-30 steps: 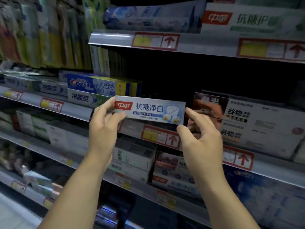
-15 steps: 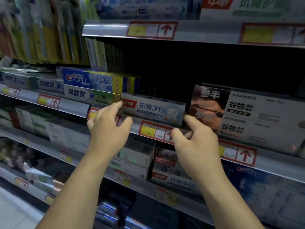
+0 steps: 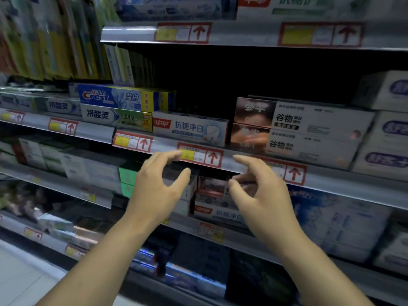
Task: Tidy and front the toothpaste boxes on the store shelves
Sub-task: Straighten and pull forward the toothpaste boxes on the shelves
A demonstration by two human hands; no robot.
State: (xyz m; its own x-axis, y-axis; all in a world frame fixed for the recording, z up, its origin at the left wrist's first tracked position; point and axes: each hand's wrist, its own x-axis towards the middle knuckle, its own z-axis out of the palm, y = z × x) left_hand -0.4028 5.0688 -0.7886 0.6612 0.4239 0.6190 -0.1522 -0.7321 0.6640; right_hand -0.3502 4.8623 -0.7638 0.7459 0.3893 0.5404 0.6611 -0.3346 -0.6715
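A white and pale blue toothpaste box with a red logo lies lengthwise at the front edge of the middle shelf, its face outward. It sits between a green and white box and two stacked brown and white boxes. My left hand hovers below the shelf edge with fingers spread and loosely bent, holding nothing. My right hand hovers beside it, also empty, fingers relaxed. Neither hand touches the box.
A blue Crest box tops the green and white one. Red and yellow price tags run along the shelf rails. More boxes fill the lower shelf behind my hands. White and purple boxes stack at far right. Dark space gapes behind the front row.
Both hands carried the white and blue box onto the middle shelf, set it at the front edge, then let go and drew back downward.
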